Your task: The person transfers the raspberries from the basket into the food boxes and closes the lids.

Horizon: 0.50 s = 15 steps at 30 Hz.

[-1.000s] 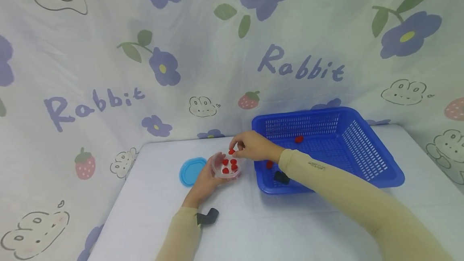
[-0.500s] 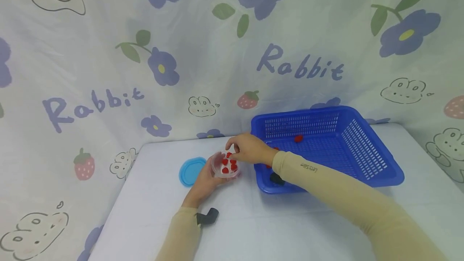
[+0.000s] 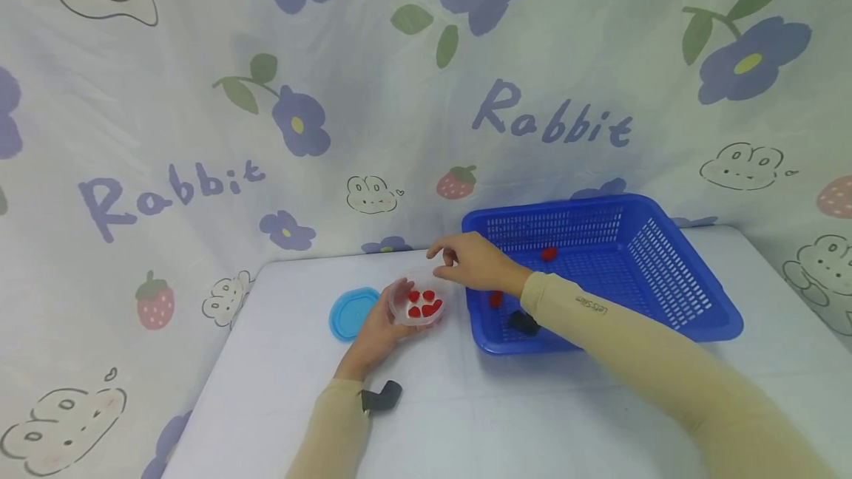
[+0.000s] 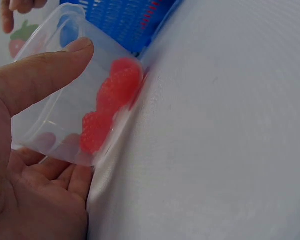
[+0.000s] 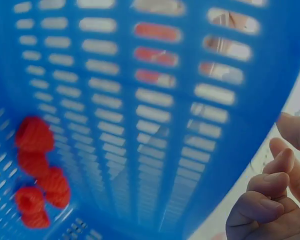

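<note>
My left hand [image 3: 379, 331] grips a clear plastic cup [image 4: 57, 112], thumb along the near side and fingers on the other, the cup's mouth tilted up toward the head camera. Several red raspberries [image 4: 117, 87] lie at the bottom of the cup. Between the cup and the blue basket [image 3: 708, 309], my right hand [image 3: 478, 261] hovers with bent, loose fingers and nothing between them. In the right wrist view its fingers [image 5: 270, 185] show just outside the basket wall. More raspberries [image 5: 35, 137] rest inside the basket, partly hidden by the right arm in the head view.
A light blue round lid [image 3: 355, 314] lies on the white table [image 3: 452, 420] left of the cup. The basket's raised, slotted walls stand close to the right hand. A patterned curtain [image 3: 399, 109] hangs behind the table. A black device [image 3: 382, 398] is strapped at the left wrist.
My right hand let a raspberry go into the cup, then drew back up and to the right toward the basket. The left hand and cup have stayed in place.
</note>
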### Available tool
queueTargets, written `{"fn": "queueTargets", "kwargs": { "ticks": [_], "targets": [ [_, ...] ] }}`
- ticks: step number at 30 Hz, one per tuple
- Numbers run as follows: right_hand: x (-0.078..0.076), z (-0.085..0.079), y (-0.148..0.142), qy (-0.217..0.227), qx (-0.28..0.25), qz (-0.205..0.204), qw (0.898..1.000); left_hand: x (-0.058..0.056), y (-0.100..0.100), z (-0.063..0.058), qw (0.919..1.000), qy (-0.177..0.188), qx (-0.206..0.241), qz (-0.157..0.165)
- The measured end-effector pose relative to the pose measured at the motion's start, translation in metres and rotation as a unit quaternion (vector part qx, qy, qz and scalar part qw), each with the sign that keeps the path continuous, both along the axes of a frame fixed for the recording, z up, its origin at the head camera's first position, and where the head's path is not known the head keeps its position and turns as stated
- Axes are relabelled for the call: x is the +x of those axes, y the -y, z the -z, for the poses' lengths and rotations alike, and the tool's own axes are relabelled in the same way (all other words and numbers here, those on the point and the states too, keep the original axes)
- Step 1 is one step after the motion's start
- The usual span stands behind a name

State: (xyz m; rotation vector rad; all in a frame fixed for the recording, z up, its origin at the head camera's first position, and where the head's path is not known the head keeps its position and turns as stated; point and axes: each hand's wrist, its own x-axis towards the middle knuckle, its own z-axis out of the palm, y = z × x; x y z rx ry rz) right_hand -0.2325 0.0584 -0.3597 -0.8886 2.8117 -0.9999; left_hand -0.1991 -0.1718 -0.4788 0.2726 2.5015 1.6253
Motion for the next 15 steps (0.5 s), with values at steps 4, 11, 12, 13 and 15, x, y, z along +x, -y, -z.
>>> {"fn": "queueTargets", "kwargs": {
  "ticks": [4,11,12,13,15],
  "targets": [
    [-0.002,-0.001,-0.014,-0.003,-0.018,0.029,0.999,0.0,0.0,0.0,1.0,0.002,-0.003,-0.002],
    [-0.004,-0.001,-0.036,0.015,-0.03,0.053,0.998,0.002,0.0,-0.003,1.0,0.004,0.001,0.0],
    [-0.004,0.0,-0.039,0.016,-0.032,0.053,0.998,0.001,0.001,0.001,1.0,0.0,0.003,-0.001],
    [-0.004,0.001,-0.043,0.016,-0.034,0.055,0.998,0.001,0.001,0.001,1.0,0.002,0.003,-0.001],
    [-0.004,0.003,-0.049,0.016,-0.033,0.058,0.998,0.0,0.0,0.0,1.0,0.008,0.0,-0.001]
  ]
}}
